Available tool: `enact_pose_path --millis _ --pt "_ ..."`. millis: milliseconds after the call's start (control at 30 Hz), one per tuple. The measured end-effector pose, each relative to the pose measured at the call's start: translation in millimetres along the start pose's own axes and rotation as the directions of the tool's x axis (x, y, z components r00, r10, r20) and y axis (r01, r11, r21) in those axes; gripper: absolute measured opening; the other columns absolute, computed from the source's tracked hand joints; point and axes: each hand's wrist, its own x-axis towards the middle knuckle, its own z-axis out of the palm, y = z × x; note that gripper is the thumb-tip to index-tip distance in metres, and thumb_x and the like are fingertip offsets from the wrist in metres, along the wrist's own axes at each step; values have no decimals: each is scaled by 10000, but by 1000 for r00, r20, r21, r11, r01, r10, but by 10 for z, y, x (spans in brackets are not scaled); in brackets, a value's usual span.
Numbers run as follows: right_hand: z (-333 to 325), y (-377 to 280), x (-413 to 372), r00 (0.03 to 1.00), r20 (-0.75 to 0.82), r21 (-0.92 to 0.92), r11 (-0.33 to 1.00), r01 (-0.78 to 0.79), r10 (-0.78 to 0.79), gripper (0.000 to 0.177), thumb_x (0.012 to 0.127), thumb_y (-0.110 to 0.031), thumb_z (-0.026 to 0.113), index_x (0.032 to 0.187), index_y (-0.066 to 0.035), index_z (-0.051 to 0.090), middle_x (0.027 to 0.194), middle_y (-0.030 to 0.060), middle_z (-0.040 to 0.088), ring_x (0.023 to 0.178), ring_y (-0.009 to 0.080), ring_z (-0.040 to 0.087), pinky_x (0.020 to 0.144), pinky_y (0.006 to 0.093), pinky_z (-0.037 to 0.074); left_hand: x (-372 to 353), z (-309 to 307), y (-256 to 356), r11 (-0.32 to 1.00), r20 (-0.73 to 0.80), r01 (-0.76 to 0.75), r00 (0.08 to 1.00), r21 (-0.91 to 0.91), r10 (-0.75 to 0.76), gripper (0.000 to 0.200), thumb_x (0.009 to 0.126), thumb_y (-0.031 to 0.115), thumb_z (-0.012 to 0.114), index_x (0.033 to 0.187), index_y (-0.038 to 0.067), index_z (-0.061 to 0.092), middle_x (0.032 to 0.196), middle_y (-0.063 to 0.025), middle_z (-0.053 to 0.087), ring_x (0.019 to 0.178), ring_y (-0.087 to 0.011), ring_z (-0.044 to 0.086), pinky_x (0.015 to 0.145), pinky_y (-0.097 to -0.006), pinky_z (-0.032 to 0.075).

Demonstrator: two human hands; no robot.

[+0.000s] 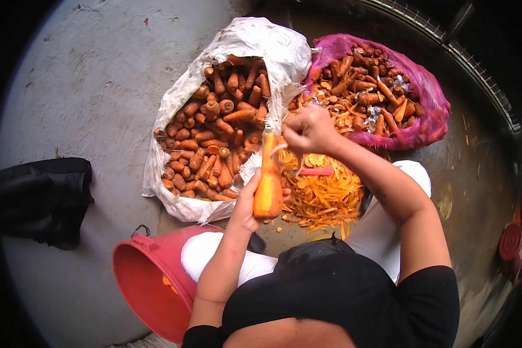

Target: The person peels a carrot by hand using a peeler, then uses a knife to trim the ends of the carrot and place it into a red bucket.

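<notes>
A large, mostly peeled orange carrot (268,191) stands nearly upright, its thick end toward me. My left hand (248,203) is wrapped round its lower part. Above its narrow end, my right hand (308,129) is closed on a tool whose pale curved part (277,149) shows beside the carrot; most of the tool is hidden by the fingers. Below my right hand lies a heap of orange peelings (322,197), with a flat pink-red object (317,171) on top.
A white sack (171,110) of unpeeled carrots lies open ahead. To its right is a pink mesh sack (438,113) of carrots and scraps. A red bucket (171,255) lies tipped at lower left. Black cloth (46,197) is at far left.
</notes>
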Motion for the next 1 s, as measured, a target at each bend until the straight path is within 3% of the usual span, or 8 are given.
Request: enact_pose_path --millis 167,400,500,600,700,800,900,1000 --pt "76 -341 -92 994 85 140 989 54 -66 280 674 -184 596 451 -113 443 458 43 452 472 231 476 509 356 341 159 72 -13 984 -51 97 993 -151 -106 372 983 379 401 1099 69 572 963 -79 653 811 -193 660 709 -363 564" --pt "87 -399 -165 977 135 133 980 145 -162 288 653 -205 606 444 -126 424 468 27 477 500 227 476 508 363 314 236 160 -93 977 -63 127 988 -171 -139 373 984 358 372 1053 37 550 839 -112 639 733 -250 652 623 -387 560" --pt "95 -379 -187 975 141 128 979 156 -174 286 651 -212 606 442 -131 429 471 26 485 486 230 474 502 360 316 238 123 -126 981 16 103 995 -164 -102 368 983 339 367 1057 23 541 832 -123 637 716 -268 650 596 -395 557" --pt "109 -376 -189 975 137 148 977 152 -173 280 651 -208 603 443 -132 433 468 31 480 473 236 476 488 367 319 230 34 -116 991 170 103 982 -89 -87 391 997 374 372 1133 42 528 990 -106 640 843 -210 669 749 -371 574" --pt "137 -343 -173 983 102 188 973 135 -156 297 661 -207 593 430 -132 423 446 39 461 445 233 475 473 368 342 172 194 -97 980 -57 94 993 -176 -106 382 987 363 378 1057 22 536 846 -130 638 685 -256 652 557 -392 554" --pt "175 -311 -168 987 125 205 976 70 -97 287 689 -213 572 431 -120 487 435 50 477 422 227 501 456 361 385 137 199 -64 991 -85 92 991 -94 -100 399 988 388 384 1090 28 524 860 -135 634 673 -251 655 555 -378 557" --pt "51 69 -60 946 236 51 969 -241 223 279 718 -224 551 466 -107 574 436 60 505 391 221 512 434 340 413 -9 102 -143 994 65 89 994 62 -93 414 989 404 381 1128 35 506 873 -143 627 664 -251 658 555 -359 563" --pt "102 282 -132 974 104 -64 978 -197 203 269 737 -254 552 524 -125 655 441 30 545 375 171 521 419 324 419 -20 5 -211 986 132 118 982 116 -133 420 991 414 370 1151 44 489 870 -150 619 650 -253 658 552 -349 565"
